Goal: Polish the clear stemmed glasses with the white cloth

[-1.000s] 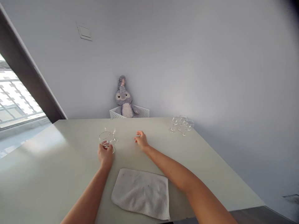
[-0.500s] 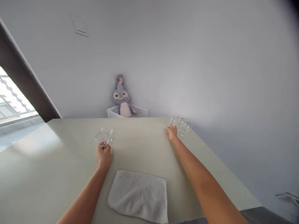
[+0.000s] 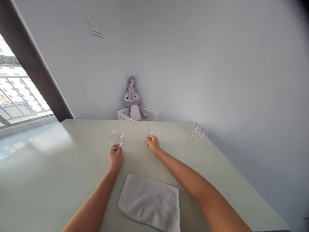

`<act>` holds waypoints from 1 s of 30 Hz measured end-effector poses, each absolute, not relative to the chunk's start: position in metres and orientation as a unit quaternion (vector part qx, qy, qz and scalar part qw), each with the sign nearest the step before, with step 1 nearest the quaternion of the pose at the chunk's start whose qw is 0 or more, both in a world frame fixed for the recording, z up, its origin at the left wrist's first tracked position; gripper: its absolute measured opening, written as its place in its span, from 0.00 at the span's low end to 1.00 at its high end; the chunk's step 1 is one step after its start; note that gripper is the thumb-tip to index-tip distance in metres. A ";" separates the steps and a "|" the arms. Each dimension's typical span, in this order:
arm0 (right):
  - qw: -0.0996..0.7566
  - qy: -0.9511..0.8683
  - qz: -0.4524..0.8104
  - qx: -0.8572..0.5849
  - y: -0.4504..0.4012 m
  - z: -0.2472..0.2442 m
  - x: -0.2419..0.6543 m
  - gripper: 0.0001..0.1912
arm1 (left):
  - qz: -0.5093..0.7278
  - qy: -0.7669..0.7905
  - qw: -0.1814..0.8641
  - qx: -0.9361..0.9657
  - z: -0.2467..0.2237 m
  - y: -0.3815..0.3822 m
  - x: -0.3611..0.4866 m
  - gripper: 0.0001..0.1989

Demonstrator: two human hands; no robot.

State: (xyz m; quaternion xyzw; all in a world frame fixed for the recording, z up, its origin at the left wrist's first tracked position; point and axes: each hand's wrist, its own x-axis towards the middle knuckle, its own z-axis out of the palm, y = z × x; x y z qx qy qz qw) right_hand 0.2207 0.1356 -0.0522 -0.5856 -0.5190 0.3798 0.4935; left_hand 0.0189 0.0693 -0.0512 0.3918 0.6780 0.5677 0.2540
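Observation:
At the left, my left hand (image 3: 115, 157) is closed around the stem of an upright clear wine glass (image 3: 115, 138). Just behind that one stands a second wine glass (image 3: 119, 130), partly overlapped by it. My right hand (image 3: 153, 143), fingers pinched together, grips another wine glass (image 3: 149, 130) low on its stem near the middle of the table. The bowl of this glass shows only faintly against the pale surface. Two more wine glasses, a rear one (image 3: 196, 125) and a front one (image 3: 203, 131), stand close together near the right edge, apart from both hands.
A folded whitish cloth (image 3: 151, 201) lies on the pale table (image 3: 67, 170) between my forearms. Beyond the far edge, a grey plush toy (image 3: 131, 100) sits in a white perforated basket (image 3: 153, 115) against the wall. A window (image 3: 16, 87) is at the left.
My right hand has moved left from the right-hand group, bringing one wine glass toward the middle. My left hand stays on its glass. The camera view has shifted slightly.

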 end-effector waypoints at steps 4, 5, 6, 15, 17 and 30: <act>0.452 -0.572 0.420 -0.540 0.120 -0.050 0.169 0.10 | 0.554 0.680 0.275 0.394 -0.050 0.070 0.018 0.16; 0.446 -0.580 0.425 -0.532 0.118 -0.048 0.160 0.10 | 0.553 0.681 0.277 0.392 -0.049 0.070 0.017 0.16; 0.442 -0.586 0.430 -0.526 0.115 -0.047 0.151 0.10 | 0.553 0.681 0.279 0.391 -0.048 0.070 0.017 0.16; 0.421 -0.606 0.448 -0.505 0.113 -0.042 0.116 0.13 | 0.582 0.652 0.292 0.387 -0.049 0.076 0.010 0.16; 0.418 -0.608 0.451 -0.502 0.114 -0.042 0.112 0.14 | 0.590 0.648 0.292 0.383 -0.051 0.078 0.008 0.17; 0.408 -0.590 0.503 -0.482 0.113 -0.042 0.113 0.18 | 0.569 0.688 0.243 0.379 -0.043 0.082 -0.002 0.13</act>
